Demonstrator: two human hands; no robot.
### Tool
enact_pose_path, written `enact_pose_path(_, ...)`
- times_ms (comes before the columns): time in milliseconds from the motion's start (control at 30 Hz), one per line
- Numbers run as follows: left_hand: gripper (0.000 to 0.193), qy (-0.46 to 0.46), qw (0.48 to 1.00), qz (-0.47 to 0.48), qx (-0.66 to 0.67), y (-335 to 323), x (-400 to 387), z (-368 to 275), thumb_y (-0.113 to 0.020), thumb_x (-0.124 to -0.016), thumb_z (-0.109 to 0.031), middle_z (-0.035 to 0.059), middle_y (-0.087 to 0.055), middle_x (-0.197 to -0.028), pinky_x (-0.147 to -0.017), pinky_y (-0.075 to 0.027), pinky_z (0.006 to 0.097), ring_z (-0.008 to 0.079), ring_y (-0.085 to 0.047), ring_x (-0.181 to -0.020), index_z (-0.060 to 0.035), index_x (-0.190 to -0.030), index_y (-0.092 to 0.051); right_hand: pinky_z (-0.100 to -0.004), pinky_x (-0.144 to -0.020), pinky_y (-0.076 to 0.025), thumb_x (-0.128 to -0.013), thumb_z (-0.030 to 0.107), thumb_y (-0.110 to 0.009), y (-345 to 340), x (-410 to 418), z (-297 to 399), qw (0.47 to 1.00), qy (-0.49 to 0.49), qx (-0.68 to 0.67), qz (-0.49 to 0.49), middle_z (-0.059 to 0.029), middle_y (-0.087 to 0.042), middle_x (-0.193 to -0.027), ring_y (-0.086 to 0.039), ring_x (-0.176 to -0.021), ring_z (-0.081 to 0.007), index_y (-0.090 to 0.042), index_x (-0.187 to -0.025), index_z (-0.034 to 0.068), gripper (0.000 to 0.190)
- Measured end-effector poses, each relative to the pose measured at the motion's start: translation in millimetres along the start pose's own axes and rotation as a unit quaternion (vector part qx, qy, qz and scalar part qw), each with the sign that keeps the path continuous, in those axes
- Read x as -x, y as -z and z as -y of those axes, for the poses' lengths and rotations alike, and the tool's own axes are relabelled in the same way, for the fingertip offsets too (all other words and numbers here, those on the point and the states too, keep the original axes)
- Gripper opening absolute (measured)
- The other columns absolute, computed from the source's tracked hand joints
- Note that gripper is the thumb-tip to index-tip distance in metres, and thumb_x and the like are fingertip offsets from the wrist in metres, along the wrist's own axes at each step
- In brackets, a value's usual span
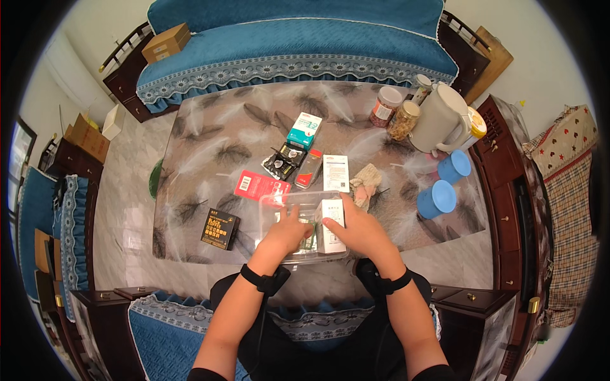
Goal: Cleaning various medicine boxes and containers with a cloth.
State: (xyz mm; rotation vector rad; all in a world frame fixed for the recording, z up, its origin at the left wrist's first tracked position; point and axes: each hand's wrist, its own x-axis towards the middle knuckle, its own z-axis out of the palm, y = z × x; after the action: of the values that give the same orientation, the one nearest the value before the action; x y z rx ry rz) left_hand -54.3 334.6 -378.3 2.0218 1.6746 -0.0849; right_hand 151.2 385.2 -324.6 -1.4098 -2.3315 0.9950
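Observation:
A clear plastic container (267, 238) stands at the table's near edge, in front of me. Inside it, my left hand (281, 234) reaches down with its fingers apart, over green-and-white packets (309, 242) that it partly hides. My right hand (358, 224) grips an upright white carton (330, 224) at the container's right side, thumb on the near face and fingers behind. Just beyond lie another white box with print (336, 172), a red flat package (262, 185), a clear-and-red case (309, 169), black sachets (284, 162) and a teal-and-white box (304, 131).
A black coffee box (219, 229) sits left of the container. To the right are a crumpled cloth (366, 183) and two blue cups (436, 199) (454, 166). Lidded jars (404, 120) and a large pale jug (438, 119) occupy the far right corner. A blue-covered sofa (295, 52) borders the far side.

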Motion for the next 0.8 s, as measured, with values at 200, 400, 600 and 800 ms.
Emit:
enact_pose_path(200, 0.054, 0.056, 0.997, -0.054, -0.019, -25.7, -9.9, 5.5, -0.077, -0.072, -0.003, 0.0276, -0.044, -0.136, -0.095, -0.054, 0.0497, 0.0508, -0.041, -0.132, -0.0181, -0.12, -0.058, -0.0468, -0.093, -0.05, -0.094, 0.044, -0.062, 0.4, 0.7, 3.5, 1.0, 0.006, -0.006, 0.001, -0.0341, -0.063, -0.119, -0.063, -0.109, -0.0462, -0.037, -0.144, -0.007, 0.076)
enact_pose_path(400, 0.044, 0.043, 0.986, -0.158, -0.005, -19.5, -8.1, 4.8, -0.072, -0.077, -0.003, 0.0289, -0.048, -0.126, -0.091, -0.055, 0.0485, 0.0507, -0.048, -0.121, -0.0069, -0.119, -0.059, -0.0466, -0.092, -0.051, -0.094, 0.041, -0.062, -1.8, 1.4, -2.6, 1.0, 0.0, -0.015, -0.019, -0.0329, -0.063, -0.12, -0.063, -0.109, -0.0463, -0.036, -0.144, -0.007, 0.074)
enact_pose_path(600, 0.044, 0.069, 0.975, -0.202, -0.06, -17.3, -6.4, 4.7, -0.074, -0.077, -0.005, 0.03, -0.05, -0.124, -0.084, -0.057, 0.0465, 0.0488, -0.056, -0.112, -0.0071, -0.119, -0.06, -0.0474, -0.091, -0.051, -0.095, 0.04, -0.062, -6.9, -1.1, -6.3, 1.0, 0.003, -0.008, -0.015, -0.0327, -0.062, -0.121, -0.063, -0.108, -0.0464, -0.035, -0.143, -0.006, 0.072)
enact_pose_path(800, 0.048, 0.087, 0.984, -0.157, -0.018, -13.0, -10.0, 2.5, -0.074, -0.077, -0.005, 0.0324, -0.051, -0.12, -0.078, -0.057, 0.0485, 0.0485, -0.064, -0.094, -0.0065, -0.121, -0.054, -0.0471, -0.092, -0.05, -0.095, 0.039, -0.061, -6.1, -1.5, -5.1, 1.0, -0.002, -0.006, -0.007, -0.0336, -0.062, -0.122, -0.062, -0.109, -0.0468, -0.033, -0.144, -0.006, 0.071)
